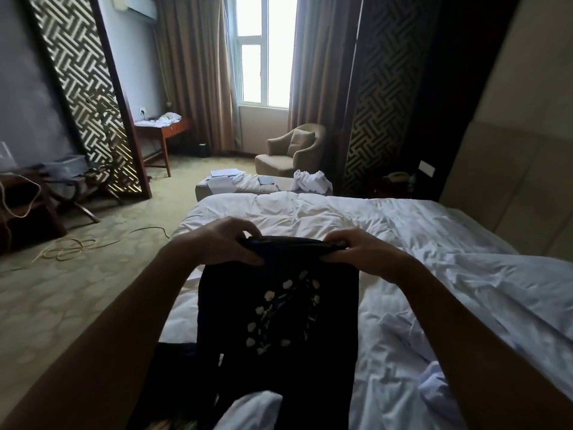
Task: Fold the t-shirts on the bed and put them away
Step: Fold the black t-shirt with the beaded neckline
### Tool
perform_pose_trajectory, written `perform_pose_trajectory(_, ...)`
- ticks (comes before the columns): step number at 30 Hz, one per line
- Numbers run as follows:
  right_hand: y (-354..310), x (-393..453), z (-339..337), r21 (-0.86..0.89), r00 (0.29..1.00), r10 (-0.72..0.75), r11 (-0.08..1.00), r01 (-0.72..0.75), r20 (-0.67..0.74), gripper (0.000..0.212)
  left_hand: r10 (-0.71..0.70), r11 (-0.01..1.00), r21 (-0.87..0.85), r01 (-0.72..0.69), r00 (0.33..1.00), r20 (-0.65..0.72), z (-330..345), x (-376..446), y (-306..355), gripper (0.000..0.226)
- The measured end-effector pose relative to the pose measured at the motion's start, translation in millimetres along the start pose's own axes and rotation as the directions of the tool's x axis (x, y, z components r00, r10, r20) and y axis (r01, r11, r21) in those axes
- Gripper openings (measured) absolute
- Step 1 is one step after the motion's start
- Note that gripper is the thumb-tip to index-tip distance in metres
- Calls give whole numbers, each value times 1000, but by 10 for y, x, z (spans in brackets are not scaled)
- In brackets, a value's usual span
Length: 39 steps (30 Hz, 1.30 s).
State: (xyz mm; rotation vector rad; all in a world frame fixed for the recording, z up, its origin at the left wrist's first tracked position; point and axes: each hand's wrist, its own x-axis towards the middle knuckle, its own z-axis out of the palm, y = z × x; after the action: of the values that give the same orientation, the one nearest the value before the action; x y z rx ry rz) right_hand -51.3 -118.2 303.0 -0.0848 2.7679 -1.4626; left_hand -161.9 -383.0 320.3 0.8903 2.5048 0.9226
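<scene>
A black t-shirt (pixel 279 324) with a ring of white marks printed on it hangs lengthwise in front of me over the white bed (pixel 434 274). My left hand (pixel 223 243) pinches its top edge on the left, fingers curled over the fold. My right hand (pixel 359 249) grips the same edge on the right. The shirt's lower part drops out of view towards me, where a white piece of cloth (pixel 254 408) and more dark fabric (pixel 173 367) lie at the bed's near edge.
A bench (pixel 248 186) with papers and a white bundle stands at the bed's far end, an armchair (pixel 291 150) behind it by the window. Left are a desk (pixel 164 131), a luggage rack (pixel 80 193) and cables (pixel 77 245) on the carpet.
</scene>
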Motion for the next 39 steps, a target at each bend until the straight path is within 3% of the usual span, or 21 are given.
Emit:
perform_pose_trajectory(3,-106,25,-58,-120,1000,-4,993,4,-1,19,36,997,-66,-38,998,-43,6,-81,-34,47)
perform_pose_trajectory(7,-191,-47,-186,-11,990,77,997,-76,114,42,147,937,-330,-115,986,74,-62,-252,-34,52)
perform_pose_trajectory(9,-229,-56,-246,72,988,60,995,-71,142,41,209,855,-496,-154,976,57,-84,-299,-22,42)
perform_pose_trajectory(12,-277,-52,-299,194,985,36,979,-69,168,22,179,664,-726,-179,981,-79,-53,-284,-24,45)
perform_pose_trajectory(16,-251,-50,-327,142,997,41,989,-50,66,19,128,802,-526,-284,941,-314,-7,-175,-34,41)
perform_pose_trajectory(19,-243,-60,-290,116,1000,26,993,-26,6,19,113,851,-420,-317,890,-442,-16,-125,28,46)
perform_pose_trajectory(22,-308,-74,-278,154,999,-15,988,10,37,19,176,954,-111,-280,817,-549,-1,-34,61,39)
perform_pose_trajectory(25,-450,-43,-191,205,993,-71,978,49,98,23,137,979,-16,-202,718,-683,25,45,175,25)
perform_pose_trajectory(27,-542,15,-98,110,979,-202,974,199,20,27,112,963,-98,-250,706,-699,77,62,309,15)
perform_pose_trajectory(29,-661,87,-35,-111,925,-369,927,359,-93,25,93,813,-413,-411,791,-605,179,16,523,22)
perform_pose_trajectory(30,-729,123,-26,-142,904,-416,905,400,-103,23,115,723,-517,-457,818,-563,212,-4,614,29)
perform_pose_trajectory(33,-825,178,26,18,918,-395,918,396,-37,23,180,575,-635,-516,837,-517,301,52,755,33)
perform_pose_trajectory(36,-710,317,89,-3,910,-380,923,385,-165,18,51,447,-802,-396,906,-420,370,117,721,28)
perform_pose_trajectory(37,-652,365,106,-48,896,-378,925,378,-233,18,17,479,-790,-382,904,-427,426,110,675,35)
perform_pose_trajectory(39,-549,405,118,-157,854,-370,929,335,-366,27,39,708,-573,-414,832,-553,599,78,537,57)
